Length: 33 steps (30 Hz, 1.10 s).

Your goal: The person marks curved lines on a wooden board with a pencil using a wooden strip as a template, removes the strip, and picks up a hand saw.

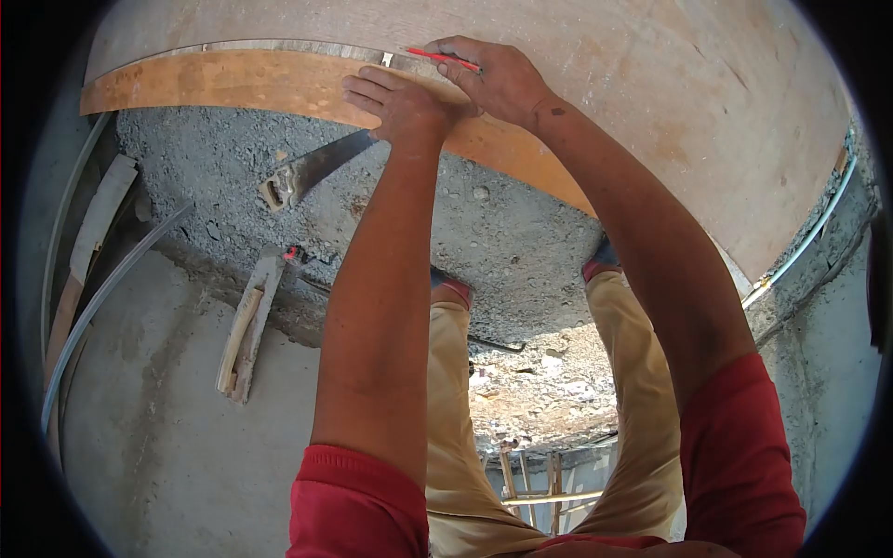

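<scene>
The person's left hand (400, 107) lies flat and spread on a curved plywood strip (223, 79), gripping nothing, while the right hand (493, 79) pinches a red pencil (442, 59) between thumb and fingers. The hands are close together; whether they touch cannot be told. The strip runs along the near edge of a large plywood sheet (670, 112), with a band of greyish timber (279, 45) showing between the two on the left.

As far as can be judged, the strip is set in position and the pencil brought to its far edge. No drawn line can be made out, so the marking looks unfinished or barely begun. No fastening shows along the strip either — only the hand appears to steady it.

A handsaw (321, 167) lies on the gravelly ground (530, 219), its blade reaching toward the left wrist. Farther left are loose wood offcuts (246, 321), a small red object (294, 253) too small to name, and a pale flexible pipe (121, 270). The likeliest hindrance is the person's own right forearm (642, 205) — it hides the strip's right end.
</scene>
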Each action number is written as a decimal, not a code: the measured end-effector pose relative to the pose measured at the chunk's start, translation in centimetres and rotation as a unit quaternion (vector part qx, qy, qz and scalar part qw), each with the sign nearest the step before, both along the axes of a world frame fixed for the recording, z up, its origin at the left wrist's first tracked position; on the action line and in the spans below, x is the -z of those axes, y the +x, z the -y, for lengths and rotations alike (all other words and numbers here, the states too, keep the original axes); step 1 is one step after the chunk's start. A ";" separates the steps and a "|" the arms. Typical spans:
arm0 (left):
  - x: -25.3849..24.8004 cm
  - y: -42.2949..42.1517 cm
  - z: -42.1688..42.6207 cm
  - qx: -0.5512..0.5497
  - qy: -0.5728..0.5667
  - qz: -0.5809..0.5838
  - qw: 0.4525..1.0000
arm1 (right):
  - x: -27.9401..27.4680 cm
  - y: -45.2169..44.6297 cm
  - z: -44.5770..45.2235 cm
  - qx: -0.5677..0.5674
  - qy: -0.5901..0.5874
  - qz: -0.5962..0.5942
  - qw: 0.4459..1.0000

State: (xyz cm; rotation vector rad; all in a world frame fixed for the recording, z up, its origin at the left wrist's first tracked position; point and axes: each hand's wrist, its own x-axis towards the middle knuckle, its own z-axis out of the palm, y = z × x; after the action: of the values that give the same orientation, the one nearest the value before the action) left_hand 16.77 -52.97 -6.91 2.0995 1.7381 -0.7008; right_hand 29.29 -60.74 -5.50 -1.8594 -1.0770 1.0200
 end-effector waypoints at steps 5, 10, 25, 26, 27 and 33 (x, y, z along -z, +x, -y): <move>0.0 -0.2 -0.1 -0.008 -0.006 0.029 1.000 | 1.4 -1.3 -2.3 -0.010 0.001 0.021 1.000; 0.0 -0.2 0.0 -0.005 -0.012 0.028 1.000 | 1.9 -1.4 -4.1 -0.030 0.021 0.049 0.998; -0.7 1.4 -0.1 0.030 -0.021 -0.080 0.996 | -3.4 11.1 30.4 -0.082 -0.174 0.084 0.978; -0.1 0.8 -0.3 0.044 -0.011 -0.078 0.996 | -3.9 11.6 32.5 -0.072 -0.202 0.078 0.974; 0.3 0.7 -0.2 0.057 -0.001 -0.076 0.995 | -4.8 12.2 33.7 -0.063 -0.230 0.072 0.968; 1.2 0.6 -0.8 0.070 -0.012 -0.115 0.991 | -5.6 11.3 28.8 -0.110 -0.325 0.144 0.928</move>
State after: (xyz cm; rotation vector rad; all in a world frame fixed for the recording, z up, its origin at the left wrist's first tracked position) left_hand 17.33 -52.15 -8.13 2.2149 1.6968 -1.0355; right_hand 40.60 -89.53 0.08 -2.5222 -1.2321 1.3863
